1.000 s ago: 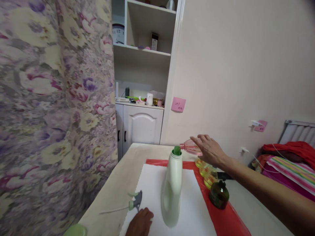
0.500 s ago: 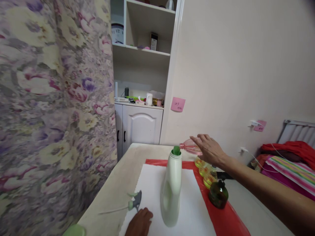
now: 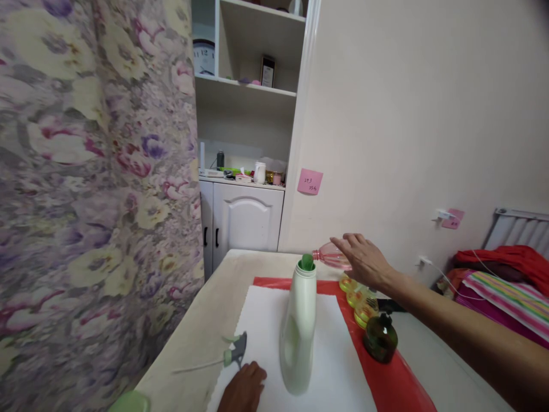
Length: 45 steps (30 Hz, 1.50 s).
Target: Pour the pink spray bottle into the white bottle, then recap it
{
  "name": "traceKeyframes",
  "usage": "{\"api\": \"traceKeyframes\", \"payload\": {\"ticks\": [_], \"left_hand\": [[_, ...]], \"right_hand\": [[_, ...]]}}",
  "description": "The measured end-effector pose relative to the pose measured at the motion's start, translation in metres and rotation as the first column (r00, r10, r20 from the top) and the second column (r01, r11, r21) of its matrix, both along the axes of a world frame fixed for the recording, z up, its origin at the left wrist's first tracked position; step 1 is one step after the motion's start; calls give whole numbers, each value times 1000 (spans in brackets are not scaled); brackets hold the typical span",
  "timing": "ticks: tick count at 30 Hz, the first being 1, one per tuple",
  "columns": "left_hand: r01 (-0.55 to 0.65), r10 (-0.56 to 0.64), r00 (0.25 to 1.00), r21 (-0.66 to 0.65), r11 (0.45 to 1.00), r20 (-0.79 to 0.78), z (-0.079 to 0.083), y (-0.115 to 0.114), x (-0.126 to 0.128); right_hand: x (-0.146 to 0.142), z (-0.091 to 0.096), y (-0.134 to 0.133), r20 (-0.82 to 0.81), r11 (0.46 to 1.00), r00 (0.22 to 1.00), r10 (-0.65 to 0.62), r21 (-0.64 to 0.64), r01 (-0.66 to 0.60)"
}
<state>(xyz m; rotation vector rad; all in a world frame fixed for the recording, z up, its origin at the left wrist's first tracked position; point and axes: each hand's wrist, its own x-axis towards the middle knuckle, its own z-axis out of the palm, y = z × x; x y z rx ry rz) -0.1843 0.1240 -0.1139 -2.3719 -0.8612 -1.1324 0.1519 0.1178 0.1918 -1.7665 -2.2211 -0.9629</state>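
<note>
My right hand (image 3: 364, 260) is wrapped round a clear pink plastic bottle (image 3: 331, 255), held nearly level. Its neck points left at the green spout (image 3: 307, 262) of a pale green detergent bottle (image 3: 298, 332). Whether liquid is flowing cannot be made out. The detergent bottle stands upright and uncapped on white paper (image 3: 334, 355). Resting low on the paper's left edge, my left hand (image 3: 244, 384) holds nothing, its fingers loosely bent and a little apart. Just above it lies a grey and green spray trigger (image 3: 235, 350) with a long thin tube.
Red sheeting (image 3: 386, 380) lies under the paper. On its right side are several yellow round containers (image 3: 364, 312) and a dark green rounded bottle (image 3: 381, 339). A light green cap (image 3: 129, 402) is at the bottom left. A floral curtain (image 3: 98, 200) hangs left of the table.
</note>
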Motion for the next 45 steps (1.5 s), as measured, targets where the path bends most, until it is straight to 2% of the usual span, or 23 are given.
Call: {"api": "traceKeyframes", "payload": {"ticks": [2, 9, 13, 17, 20, 27, 34, 40, 45], "left_hand": [[-1, 1, 1000, -23, 1000, -1, -1, 0, 0], [-9, 8, 1000, -7, 1000, -23, 3, -2, 1], [-8, 8, 1000, 23, 1000, -5, 0, 0, 0], [10, -9, 1000, -57, 998, 6, -6, 1, 1], [17, -17, 1000, -60, 998, 11, -8, 2, 1], [-5, 5, 1000, 9, 1000, -3, -1, 0, 1], [10, -9, 1000, -64, 998, 21, 3, -2, 2], [-6, 7, 1000, -34, 999, 16, -9, 2, 2], [0, 2, 1000, -125, 992, 12, -11, 3, 2]], "right_hand": [[-1, 1, -1, 2, 1000, 1000, 2, -1, -2], [-4, 1, -1, 8, 1000, 1000, 8, -1, -8], [-4, 2, 1, 16, 1000, 1000, 6, 3, -7], [-4, 2, 1, 25, 1000, 1000, 8, 5, -8], [-4, 3, 1, 32, 1000, 999, 8, 7, -8], [-5, 4, 2, 47, 1000, 999, 6, 16, -6], [-4, 4, 1, 62, 1000, 998, 4, 20, -5], [-3, 7, 1, 73, 1000, 997, 3, 25, -5], [-2, 10, 0, 77, 1000, 997, 0, 29, -2]]}}
